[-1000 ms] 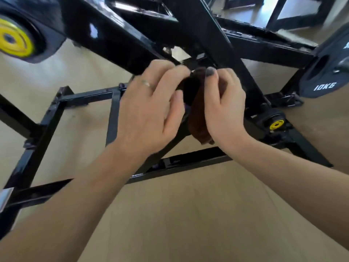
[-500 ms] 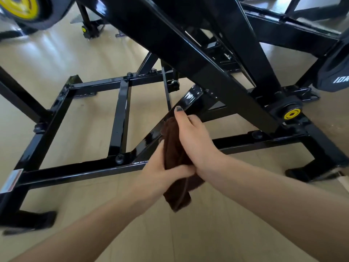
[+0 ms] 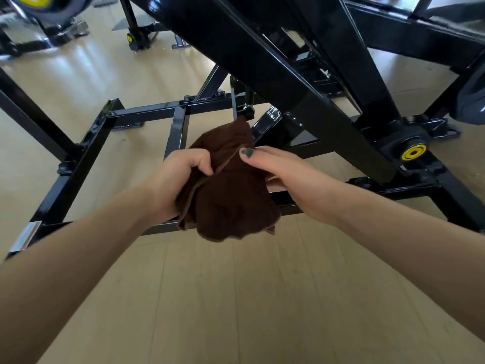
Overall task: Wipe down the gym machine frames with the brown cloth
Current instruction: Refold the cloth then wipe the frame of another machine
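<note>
The brown cloth [image 3: 231, 190] is bunched up in mid-air between both hands, in front of the black gym machine frame [image 3: 86, 156]. My left hand [image 3: 178, 174] grips the cloth's left side with curled fingers. My right hand [image 3: 283, 169] holds its right side, thumb on top and fingers hidden under the fabric. The cloth's top edge lies close to a shiny diagonal bar [image 3: 265, 122] of the frame; I cannot tell whether it touches.
A thick black sloping beam [image 3: 262, 61] crosses overhead to the right, ending near a yellow pivot cap [image 3: 413, 152]. A dark weight plate [image 3: 472, 101] hangs at the right edge. Another machine with a yellow-centred plate [image 3: 39, 1] stands far left. Pale wood floor [image 3: 236, 298] lies below.
Both hands came down from the upper joint and pulled the cloth back from the diagonal bar. The cloth, narrow and hanging before, is now spread wider between the two hands.
</note>
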`<state>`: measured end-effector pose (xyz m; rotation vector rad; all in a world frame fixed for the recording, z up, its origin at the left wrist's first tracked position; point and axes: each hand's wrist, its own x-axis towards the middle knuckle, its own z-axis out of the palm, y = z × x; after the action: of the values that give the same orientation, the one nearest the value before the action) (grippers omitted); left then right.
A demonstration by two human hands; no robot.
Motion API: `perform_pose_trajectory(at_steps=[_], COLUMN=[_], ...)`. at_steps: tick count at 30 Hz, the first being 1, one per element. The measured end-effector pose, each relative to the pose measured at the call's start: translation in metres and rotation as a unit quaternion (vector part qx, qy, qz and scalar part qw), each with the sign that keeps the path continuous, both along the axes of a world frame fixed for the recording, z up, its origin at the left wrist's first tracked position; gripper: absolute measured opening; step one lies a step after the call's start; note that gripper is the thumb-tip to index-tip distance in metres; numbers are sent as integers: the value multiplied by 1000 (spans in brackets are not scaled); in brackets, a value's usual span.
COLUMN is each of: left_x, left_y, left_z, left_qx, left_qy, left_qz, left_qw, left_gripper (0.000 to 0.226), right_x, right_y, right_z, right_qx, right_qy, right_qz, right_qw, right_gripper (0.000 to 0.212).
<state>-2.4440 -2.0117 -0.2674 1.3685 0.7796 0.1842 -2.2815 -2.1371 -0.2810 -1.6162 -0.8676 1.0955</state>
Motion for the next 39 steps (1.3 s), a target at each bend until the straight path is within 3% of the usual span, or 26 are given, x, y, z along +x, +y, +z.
perform_pose_trajectory(at_steps=[3, 7, 9, 12, 16, 21, 25, 28, 33, 36, 39], left_x=[11, 48, 58, 64, 73, 84, 103, 109, 88, 60, 54], left_y=[1, 13, 6, -4, -10, -8, 0, 3, 28, 41, 38], left_z=[5, 1, -6, -16, -16, -25, -36, -44, -73, -99, -100], left_qx=[34, 169, 238, 299, 331, 284, 393, 412, 341, 293, 304], left_qy=[29, 54, 13, -95, -104, -152, -111, -117, -75, 1, 40], left_qz=[-28, 29, 42, 83, 105, 64, 82, 97, 124, 151, 142], left_qw=[999, 984, 970, 946, 932, 945, 909, 898, 929, 944, 941], left_gripper=[10, 48, 51, 38, 32, 21, 23, 16, 26, 31, 30], right_x=[3, 1, -1, -9, -12, -7, -2, 1, 9, 20, 27], right_y=[-9, 3, 5, 7, 9, 7, 7, 6, 2, 4, 11], right_z=[-4, -10, -12, -13, -8, -10, -16, -25, -50, -57, -52], right_qx=[47, 83, 104, 125, 139, 149, 166, 161, 152, 79, 67], right_qy=[71, 79, 63, 65, 70, 104, 126, 48, -126, -66, 32], right_qz=[-17, -167, -211, -223, -228, -232, -210, -206, -222, -261, -179], right_qw=[996, 979, 970, 965, 961, 955, 955, 964, 955, 960, 981], right_gripper=[37, 22, 21, 22, 24, 31, 33, 39, 59, 61, 58])
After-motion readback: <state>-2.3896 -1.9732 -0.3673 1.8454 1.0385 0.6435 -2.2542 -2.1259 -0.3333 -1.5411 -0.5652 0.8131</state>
